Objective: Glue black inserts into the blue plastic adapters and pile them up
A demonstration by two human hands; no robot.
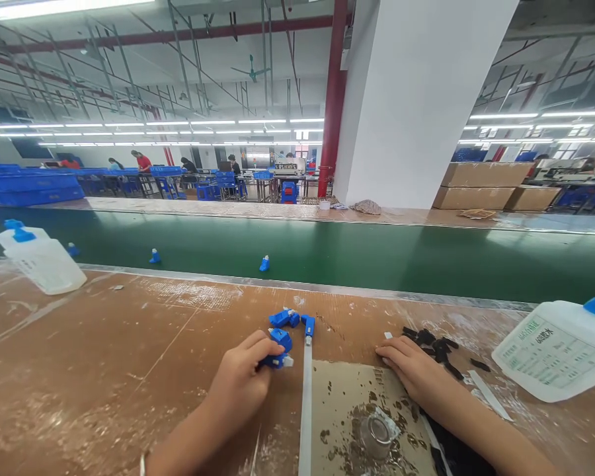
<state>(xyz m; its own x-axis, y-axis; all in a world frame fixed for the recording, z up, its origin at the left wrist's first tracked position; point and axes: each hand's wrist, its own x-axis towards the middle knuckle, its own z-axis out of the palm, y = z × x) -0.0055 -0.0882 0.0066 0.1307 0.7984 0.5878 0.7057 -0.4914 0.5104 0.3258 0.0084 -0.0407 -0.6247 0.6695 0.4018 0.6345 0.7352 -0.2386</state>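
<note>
My left hand point(242, 373) is closed in a pinch on a small blue plastic part point(275, 361) with a white tip. Another blue part point(281, 339) lies against its fingers. Just beyond are more blue pieces point(283, 318) and a single blue piece point(308, 324) with its white end toward me. My right hand point(416, 373) rests low over the board's right edge, fingers stretched out, nothing visible in them. Close to its fingertips is a small white bit point(387, 335). Small black parts point(436, 347) lie scattered to its right.
A stained board point(337, 403) carries a clear round dish point(377, 433) in spilled liquid. White bottles stand at left point(47, 264) and right point(555, 350). Across the table runs a green conveyor belt point(357, 254) bearing blue parts point(264, 263). People work far behind.
</note>
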